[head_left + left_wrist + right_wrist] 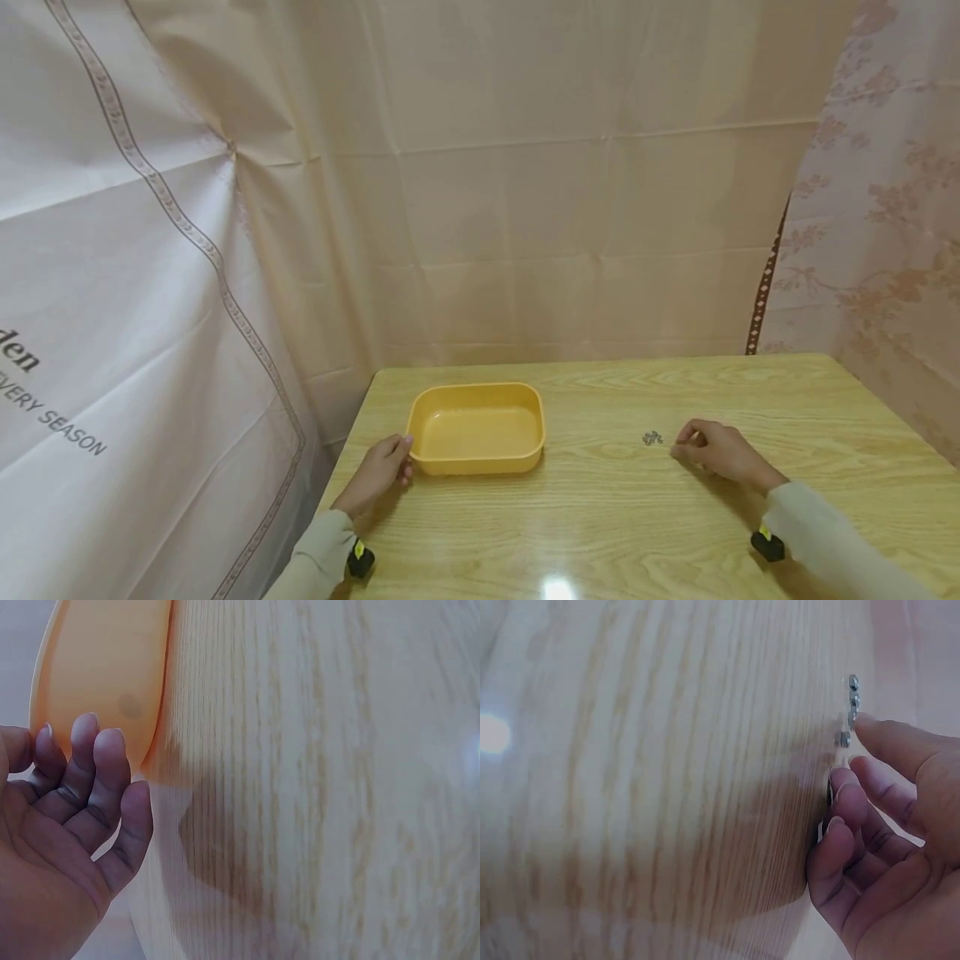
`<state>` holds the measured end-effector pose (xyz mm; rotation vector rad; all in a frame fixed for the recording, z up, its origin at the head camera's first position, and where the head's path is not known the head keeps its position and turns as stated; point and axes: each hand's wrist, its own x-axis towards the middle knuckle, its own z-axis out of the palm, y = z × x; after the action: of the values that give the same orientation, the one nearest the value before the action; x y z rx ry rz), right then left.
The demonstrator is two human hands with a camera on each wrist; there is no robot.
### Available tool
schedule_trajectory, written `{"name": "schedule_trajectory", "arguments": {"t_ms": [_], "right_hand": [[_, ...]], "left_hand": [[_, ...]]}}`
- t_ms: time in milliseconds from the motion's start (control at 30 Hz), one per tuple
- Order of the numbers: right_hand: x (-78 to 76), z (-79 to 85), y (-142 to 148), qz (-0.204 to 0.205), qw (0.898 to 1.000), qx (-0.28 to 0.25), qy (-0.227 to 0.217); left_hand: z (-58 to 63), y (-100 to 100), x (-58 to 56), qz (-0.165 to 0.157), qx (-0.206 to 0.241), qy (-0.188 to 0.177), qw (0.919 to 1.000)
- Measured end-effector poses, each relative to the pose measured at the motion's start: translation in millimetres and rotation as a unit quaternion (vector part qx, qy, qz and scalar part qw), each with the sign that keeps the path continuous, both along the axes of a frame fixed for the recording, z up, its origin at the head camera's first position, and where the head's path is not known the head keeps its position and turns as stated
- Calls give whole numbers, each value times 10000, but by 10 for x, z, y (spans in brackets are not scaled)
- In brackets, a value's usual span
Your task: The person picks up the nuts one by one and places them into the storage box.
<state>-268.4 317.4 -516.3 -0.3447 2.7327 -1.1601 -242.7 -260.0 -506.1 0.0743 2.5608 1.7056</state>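
Tray (pixel 478 465): we see left grip (pixel 380 469) pinching its rim; right grip (pixel 722 452) loosely parted, empty, just beside metal bits (pixel 652 437).

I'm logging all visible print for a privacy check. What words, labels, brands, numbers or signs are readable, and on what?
"den": a word's end, cut off by the picture's edge, on the pale sheet hung at left.
"EVERY SEASON": same sheet, below it.
Yellow patches on the black wrist devices, small metal pieces: too small to tell.
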Motion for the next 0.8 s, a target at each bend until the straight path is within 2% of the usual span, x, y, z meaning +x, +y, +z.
{"name": "schedule_trajectory", "arguments": {"t_ms": [267,533,800], "right_hand": [[3,23,-84,159,9995,168,211],[-18,37,-84,89,9996,271,-61],[-38,102,-56,232,9995,156,-167]], "left_hand": [[-2,-3,-1,6,104,-89,9999],[2,-6,3,17,72,-173,9998],[3,-7,-26,-25,72,-137,9999]]}}
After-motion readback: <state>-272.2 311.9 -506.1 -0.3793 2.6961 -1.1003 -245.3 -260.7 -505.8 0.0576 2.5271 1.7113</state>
